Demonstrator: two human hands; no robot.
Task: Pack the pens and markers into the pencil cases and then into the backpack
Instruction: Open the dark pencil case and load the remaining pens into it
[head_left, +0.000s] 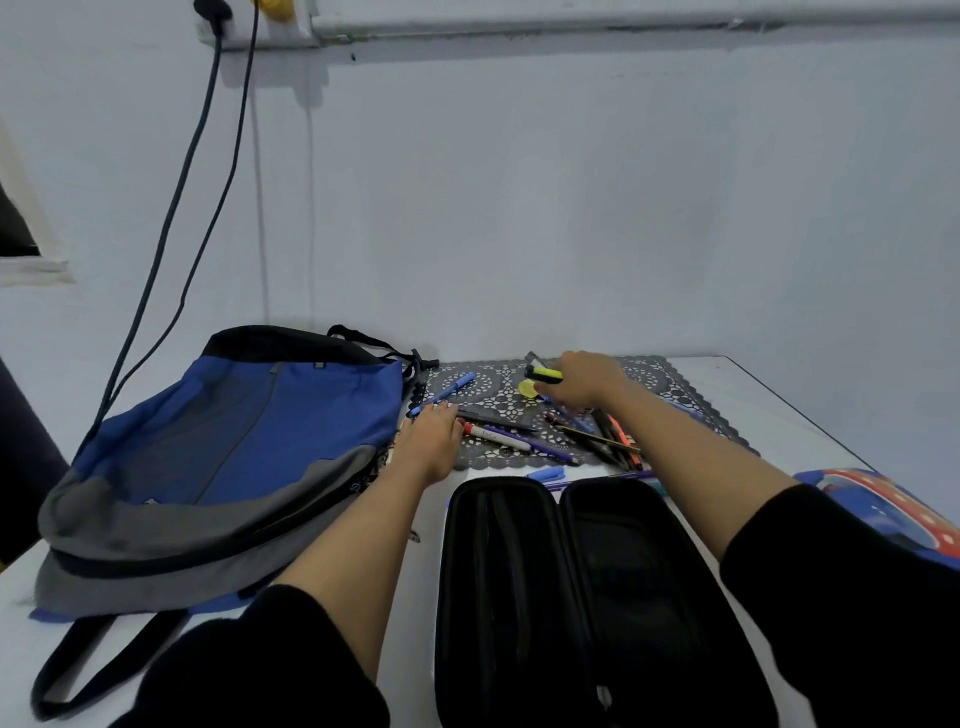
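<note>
I had the highlighter (543, 373) pinched crosswise in my right hand (587, 384); the open pencil case (623, 571) lay nearer me, and my left hand (434, 441) was flat and empty.

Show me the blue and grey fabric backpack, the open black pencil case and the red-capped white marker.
blue and grey fabric backpack (311, 410): head view, front panel.
open black pencil case (639, 582): head view, right half.
red-capped white marker (501, 439): head view, white barrel.

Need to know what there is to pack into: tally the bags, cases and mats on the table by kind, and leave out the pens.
Backpack: 1
Pencil cases: 2 (black, open; blue and red)
Lace mat: 1
Total: 4
</note>
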